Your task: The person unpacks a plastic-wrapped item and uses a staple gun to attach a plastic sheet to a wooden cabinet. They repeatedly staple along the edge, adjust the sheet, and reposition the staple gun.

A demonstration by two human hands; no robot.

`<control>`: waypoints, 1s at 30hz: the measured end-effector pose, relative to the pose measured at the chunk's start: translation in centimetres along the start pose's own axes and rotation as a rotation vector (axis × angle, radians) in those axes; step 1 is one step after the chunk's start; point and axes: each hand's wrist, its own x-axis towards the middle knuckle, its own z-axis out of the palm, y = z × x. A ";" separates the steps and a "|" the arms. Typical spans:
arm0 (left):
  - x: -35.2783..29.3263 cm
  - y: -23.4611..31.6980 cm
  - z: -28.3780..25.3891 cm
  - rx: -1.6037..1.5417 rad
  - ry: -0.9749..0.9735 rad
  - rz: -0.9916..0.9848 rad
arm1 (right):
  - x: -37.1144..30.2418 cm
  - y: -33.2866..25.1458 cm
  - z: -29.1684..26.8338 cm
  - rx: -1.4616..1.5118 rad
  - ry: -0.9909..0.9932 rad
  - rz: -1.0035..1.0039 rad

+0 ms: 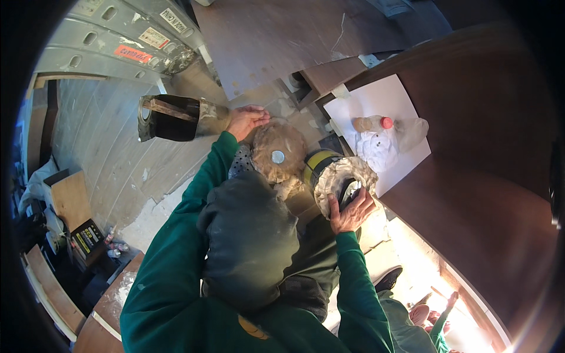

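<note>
My right hand (351,213) curls its thumb and fingers at the mouth of a yellow-and-black can (321,163), whose rim is thick with crusted, wrinkled residue. Between thumb and fingers shows a dark area with a shiny edge; I cannot tell whether it is a separate piece. To the left of the can is a round, brown, crusted lid-like thing (279,144) with a pale disc in its middle. My left hand (249,122) is stretched out flat just beyond it, fingers apart from any grip. Beside that wrist is a cut-off clear container (213,117) with dark contents and a wooden stick (170,109).
A white sheet (406,109) at the right bears a small bottle with a red cap (385,122) and a crumpled plastic bag (376,149). Brown boards (471,194) rise on the right. Grey metal panels (112,41) stand at the far left. Another person's leg (406,323) shows lower right.
</note>
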 end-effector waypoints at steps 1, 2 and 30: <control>-0.2 0.0 0.3 0.015 -0.019 -0.014 | 0.0 0.0 0.1 -0.004 0.002 -0.006; -0.3 -0.1 0.7 0.030 -0.039 -0.029 | 0.0 0.0 0.1 0.002 0.009 -0.011; 5.6 -3.6 4.5 1.327 0.200 -0.237 | 0.3 -0.3 -0.2 0.013 -0.014 0.028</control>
